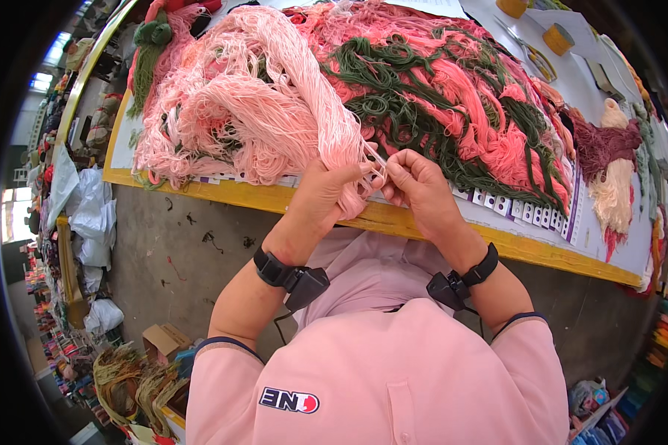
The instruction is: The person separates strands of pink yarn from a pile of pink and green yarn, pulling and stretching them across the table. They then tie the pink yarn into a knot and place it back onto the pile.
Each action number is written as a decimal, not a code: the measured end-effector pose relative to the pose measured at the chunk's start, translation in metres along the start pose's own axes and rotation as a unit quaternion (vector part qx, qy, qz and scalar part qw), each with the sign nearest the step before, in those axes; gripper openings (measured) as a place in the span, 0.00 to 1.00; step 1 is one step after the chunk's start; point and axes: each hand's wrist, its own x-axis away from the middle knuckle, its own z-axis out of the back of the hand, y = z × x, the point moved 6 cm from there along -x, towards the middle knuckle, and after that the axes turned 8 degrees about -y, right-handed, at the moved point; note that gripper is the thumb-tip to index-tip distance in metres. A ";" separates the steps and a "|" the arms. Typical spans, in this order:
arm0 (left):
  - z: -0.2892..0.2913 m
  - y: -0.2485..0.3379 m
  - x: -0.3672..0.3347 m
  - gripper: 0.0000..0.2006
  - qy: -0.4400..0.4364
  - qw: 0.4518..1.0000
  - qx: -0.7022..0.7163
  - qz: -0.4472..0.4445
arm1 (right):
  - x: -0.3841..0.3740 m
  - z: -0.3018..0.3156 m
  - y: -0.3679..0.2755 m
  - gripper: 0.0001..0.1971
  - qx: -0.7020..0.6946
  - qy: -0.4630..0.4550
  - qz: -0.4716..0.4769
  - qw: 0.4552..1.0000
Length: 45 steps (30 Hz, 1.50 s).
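Grips one pale-pink yarn skein (304,81), at twelve o'clock, in the curled left hand (319,194) near centre; pinches thin strands (377,157), too fine to count, in the narrowed right hand (424,187) at two. Wears two black wristbands (274,268), at seven and four. Has two yellow spools (557,39) and one pair of scissors (533,54) between one and two.

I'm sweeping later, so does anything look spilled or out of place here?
Yes: small dark scraps, probably stray thread, lie scattered on the floor to the person's left. They look odd because the pink yarn is heaped on the table.
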 end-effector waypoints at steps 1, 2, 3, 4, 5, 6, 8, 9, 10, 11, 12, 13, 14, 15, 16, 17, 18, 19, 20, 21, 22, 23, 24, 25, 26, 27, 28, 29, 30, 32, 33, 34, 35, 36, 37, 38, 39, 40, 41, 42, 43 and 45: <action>0.000 0.000 0.001 0.12 0.007 1.000 0.019 0.002 | 0.000 0.000 0.000 0.06 -0.002 0.007 0.002 1.000; 0.003 -0.001 0.000 0.12 0.007 1.000 0.020 0.002 | 0.000 0.001 0.001 0.06 -0.003 0.007 0.001 1.000; 0.005 -0.001 0.000 0.13 -0.002 1.000 0.002 0.006 | 0.000 0.002 0.002 0.06 -0.007 0.010 0.005 1.000; 0.006 -0.001 -0.001 0.14 -0.011 1.000 -0.015 0.010 | 0.000 0.002 0.002 0.06 -0.010 0.012 0.008 1.000; 0.007 -0.003 0.000 0.14 -0.011 1.000 -0.015 0.010 | 0.000 0.002 0.002 0.06 -0.010 0.012 0.008 1.000; 0.005 -0.002 0.000 0.16 -0.018 1.000 -0.013 0.000 | 0.001 0.002 0.002 0.06 -0.011 0.012 0.009 1.000; 0.004 -0.002 0.000 0.18 -0.024 1.000 -0.011 -0.010 | 0.001 0.002 0.003 0.06 -0.011 0.013 0.010 1.000; 0.004 -0.002 0.000 0.19 -0.027 0.999 -0.017 -0.006 | 0.001 0.002 0.003 0.06 -0.005 0.007 0.011 1.000; 0.004 -0.002 0.001 0.20 -0.030 0.999 -0.023 -0.003 | 0.001 0.002 0.004 0.06 0.000 0.001 0.013 1.000; 0.004 -0.001 0.001 0.20 -0.030 0.999 -0.023 -0.003 | 0.001 0.003 0.004 0.06 0.000 0.002 0.013 1.000; 0.004 -0.001 0.001 0.18 -0.024 1.000 -0.004 0.005 | 0.002 0.003 0.004 0.06 0.001 0.002 0.014 1.000; 0.004 -0.002 0.002 0.17 -0.019 1.000 0.015 0.012 | 0.002 0.003 0.004 0.06 0.001 0.003 0.015 1.000; 0.004 -0.003 0.002 0.17 -0.019 1.000 0.015 0.012 | 0.002 0.003 0.004 0.06 0.001 0.003 0.015 1.000; 0.005 -0.003 0.001 0.17 -0.014 1.000 0.014 0.008 | 0.002 0.003 0.004 0.05 0.001 0.005 0.014 1.000; 0.006 -0.003 0.001 0.16 -0.009 1.000 0.013 0.003 | 0.002 0.003 0.004 0.05 0.000 0.008 0.014 1.000; 0.007 -0.003 0.001 0.16 -0.009 1.000 0.013 0.003 | 0.002 0.002 0.003 0.05 0.000 0.008 0.014 1.000; 0.008 -0.003 0.000 0.17 -0.023 1.000 0.007 0.009 | 0.002 0.000 0.002 0.06 0.005 0.009 0.000 1.000; 0.008 -0.004 0.000 0.17 -0.037 0.999 0.001 0.015 | 0.002 -0.001 0.001 0.06 0.009 0.010 -0.014 1.000; 0.008 -0.004 0.000 0.17 -0.037 0.999 0.001 0.015 | 0.002 -0.003 -0.001 0.06 0.009 0.010 -0.014 1.000; 0.008 -0.005 0.001 0.17 -0.031 0.999 0.006 0.013 | 0.001 -0.005 -0.003 0.06 0.061 -0.002 -0.016 0.998; 0.008 -0.005 0.001 0.17 -0.026 1.000 0.011 0.011 | 0.000 -0.007 -0.004 0.06 0.113 -0.014 -0.019 0.993; 0.006 -0.006 0.001 0.17 -0.026 1.000 0.012 0.012 | 0.000 -0.006 -0.004 0.06 0.113 -0.014 -0.019 0.993; 0.004 -0.004 0.001 0.17 -0.022 1.000 0.012 0.001 | 0.000 -0.004 -0.002 0.06 0.060 -0.002 -0.019 0.998; 0.001 -0.001 0.001 0.17 -0.017 1.000 0.013 -0.010 | 0.000 -0.001 0.000 0.06 0.007 0.010 -0.020 1.000; -0.003 0.000 0.001 0.17 -0.018 1.000 0.013 -0.010 | 0.000 -0.002 0.002 0.06 0.007 0.010 -0.019 1.000; -0.004 0.001 0.002 0.16 -0.003 1.000 0.016 -0.017 | 0.001 -0.001 0.005 0.06 -0.002 0.020 -0.027 0.999; -0.004 0.002 0.003 0.16 0.012 0.999 0.020 -0.025 | 0.001 0.000 0.007 0.06 -0.012 0.030 -0.034 0.999; -0.004 0.002 0.002 0.16 0.012 0.999 0.020 -0.024 | 0.001 0.001 0.007 0.06 -0.012 0.031 -0.033 0.999; -0.003 0.002 0.003 0.15 0.001 1.000 0.009 -0.010 | 0.001 0.001 0.007 0.06 -0.005 0.025 -0.034 0.999; 0.001 0.002 0.003 0.15 -0.010 1.000 -0.002 0.005 | 0.001 0.001 0.005 0.06 0.001 0.019 -0.034 0.999; 0.004 0.000 0.003 0.14 -0.013 1.000 -0.003 0.015 | 0.001 -0.003 0.001 0.06 0.042 -0.001 -0.028 0.999; 0.006 -0.002 0.003 0.14 -0.015 1.000 -0.004 0.025 | 0.001 -0.005 -0.002 0.06 0.084 -0.021 -0.022 0.996; 0.007 -0.003 0.002 0.14 -0.014 1.000 -0.004 0.025 | 0.001 -0.005 -0.002 0.06 0.084 -0.021 -0.022 0.996; 0.005 -0.002 0.001 0.13 -0.025 1.000 -0.012 0.013 | 0.001 -0.003 -0.001 0.06 0.051 -0.011 -0.022 0.998; 0.004 -0.001 0.000 0.12 -0.035 0.999 -0.020 0.000 | 0.001 -0.001 0.000 0.06 0.019 -0.001 -0.022 1.000; 0.008 -0.002 -0.001 0.12 -0.034 0.999 -0.021 0.000 | 0.000 0.000 0.001 0.06 0.019 -0.002 -0.022 1.000; 0.013 -0.005 -0.003 0.13 -0.028 0.999 0.003 0.016 | 0.000 0.001 0.003 0.06 0.012 -0.001 -0.034 0.999; 0.016 -0.007 -0.004 0.14 -0.021 0.999 0.027 0.032 | 0.000 0.002 0.005 0.06 0.005 0.000 -0.047 0.999; 0.018 -0.007 -0.004 0.14 -0.021 0.999 0.027 0.032 | -0.001 -0.001 0.005 0.06 0.005 -0.001 -0.047 0.999; 0.013 -0.005 -0.003 0.14 -0.039 0.997 0.051 0.035 | -0.001 -0.006 0.002 0.06 0.041 -0.004 -0.037 0.998; 0.008 -0.003 -0.003 0.15 -0.056 0.995 0.075 0.038 | -0.001 -0.009 0.000 0.06 0.077 -0.007 -0.028 0.997; 0.001 -0.001 -0.003 0.16 -0.056 0.994 0.085 0.050 | -0.004 -0.011 0.001 0.06 0.101 -0.028 -0.016 0.994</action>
